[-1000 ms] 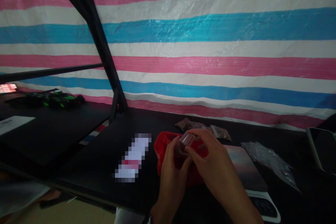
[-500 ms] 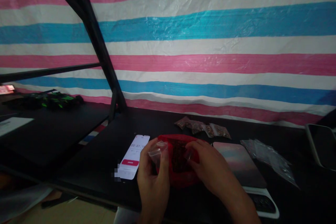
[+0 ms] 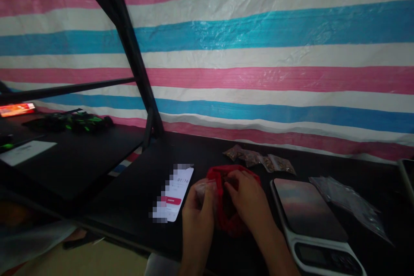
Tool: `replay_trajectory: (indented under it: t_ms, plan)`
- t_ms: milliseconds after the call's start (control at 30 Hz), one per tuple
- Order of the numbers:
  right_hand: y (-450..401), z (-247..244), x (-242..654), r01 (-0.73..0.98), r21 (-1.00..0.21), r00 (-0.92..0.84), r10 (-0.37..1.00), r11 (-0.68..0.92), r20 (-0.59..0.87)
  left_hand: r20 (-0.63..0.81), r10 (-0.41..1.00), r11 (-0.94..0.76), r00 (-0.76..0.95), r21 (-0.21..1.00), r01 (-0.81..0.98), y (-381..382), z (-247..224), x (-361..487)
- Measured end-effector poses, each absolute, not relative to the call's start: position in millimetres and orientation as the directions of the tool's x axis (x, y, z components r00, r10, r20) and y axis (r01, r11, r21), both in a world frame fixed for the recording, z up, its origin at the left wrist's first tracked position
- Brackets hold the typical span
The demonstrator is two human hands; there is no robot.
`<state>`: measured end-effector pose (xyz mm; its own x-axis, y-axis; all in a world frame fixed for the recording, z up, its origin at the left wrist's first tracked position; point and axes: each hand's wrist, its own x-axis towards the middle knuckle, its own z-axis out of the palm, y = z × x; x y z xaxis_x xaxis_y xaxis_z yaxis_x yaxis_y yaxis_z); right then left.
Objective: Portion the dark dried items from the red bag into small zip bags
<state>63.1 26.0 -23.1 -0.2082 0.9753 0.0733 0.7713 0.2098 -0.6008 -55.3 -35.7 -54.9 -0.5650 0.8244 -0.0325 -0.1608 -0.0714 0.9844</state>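
Note:
A red bag with its mouth open stands on the black table, dark brown bits inside. My left hand is closed on a small clear zip bag at the red bag's left edge. Over the red bag's opening is my right hand, its fingers pinched together; what they hold, if anything, is too small to make out. Just right of it lies a white scale with a shiny plate. A phone showing a timer lies to the left of my left hand.
Several filled small bags lie in a row behind the red bag. Flat clear bags are right of the scale. Another device is at the right edge. A black metal frame rises at left, by a green-black model car.
The view has shifted, so most things appear farther right, and more of the scale shows. My right hand's fingers have drawn closer together over the red bag's opening.

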Motion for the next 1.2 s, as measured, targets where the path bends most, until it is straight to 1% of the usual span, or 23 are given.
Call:
replay_trajectory:
  t_ms: [133,233,300,367,400,433,500,533,567,600,633,667,733,833,933,1033,1100,1200]
  plan:
    - [26,-26,63,0.654,-0.722,-0.284,0.958,0.227,0.044,-0.114,0.822,-0.1,-0.558,0.936,-0.338,-34,-55,-60]
    - [26,-27,69,0.539,-0.822,-0.348,0.937,0.183,-0.019,-0.141,0.814,-0.114,-0.564,0.913,-0.392,-32,-54,-61]
    - [27,-27,75,0.498,-0.856,-0.381,0.922,0.142,-0.068,-0.131,0.804,-0.125,-0.58,0.916,-0.381,-30,-52,-62]
    - [29,-27,83,0.487,-0.864,-0.391,0.916,0.125,-0.088,-0.082,0.776,-0.14,-0.625,0.944,-0.298,-31,-49,-62]
    - [30,-27,87,0.491,-0.862,-0.381,0.921,0.124,-0.085,-0.039,0.749,-0.143,-0.662,0.965,-0.219,-32,-48,-61]
    - [31,-26,92,0.494,-0.861,-0.366,0.928,0.124,-0.077,0.029,0.707,-0.15,-0.707,0.983,-0.109,-34,-48,-61]
    - [33,-24,102,0.474,-0.873,-0.336,0.94,0.116,-0.058,0.232,0.606,-0.165,-0.761,0.972,0.166,-40,-48,-57]
    - [33,-22,107,0.445,-0.889,-0.331,0.942,0.11,-0.049,0.341,0.568,-0.184,-0.749,0.94,0.288,-43,-50,-54]
    - [32,-19,112,0.404,-0.909,-0.332,0.942,0.101,-0.043,0.427,0.554,-0.214,-0.715,0.902,0.374,-46,-52,-51]
    - [31,-15,116,0.358,-0.929,-0.331,0.943,0.09,-0.036,0.479,0.567,-0.251,-0.67,0.875,0.413,-49,-55,-47]
    - [30,-10,120,0.316,-0.945,-0.325,0.945,0.08,-0.028,0.49,0.608,-0.282,-0.625,0.869,0.406,-50,-57,-43]
    - [28,-5,123,0.28,-0.958,-0.307,0.951,0.069,-0.021,0.466,0.666,-0.294,-0.583,0.881,0.369,-50,-60,-39]
    - [24,6,128,0.225,-0.973,-0.25,0.968,0.056,-0.002,0.374,0.778,-0.255,-0.504,0.922,0.291,-47,-66,-31]
    - [16,19,130,0.197,-0.973,-0.174,0.981,0.118,0.084,0.264,0.866,-0.17,-0.424,0.954,0.247,-38,-72,-25]
    - [8,24,125,0.31,-0.918,-0.134,0.967,0.248,0.216,0.246,0.888,-0.16,-0.389,0.957,0.242,-30,-76,-21]
    - [4,21,120,0.435,-0.837,-0.17,0.943,0.332,0.286,0.248,0.894,-0.173,-0.373,0.959,0.223,-27,-77,-18]
    - [3,19,118,0.462,-0.804,-0.213,0.927,0.375,0.31,0.247,0.89,-0.175,-0.384,0.961,0.213,-27,-77,-16]
    - [2,18,116,0.457,-0.778,-0.245,0.902,0.431,0.356,0.254,0.87,-0.179,-0.423,0.961,0.209,-26,-75,-13]
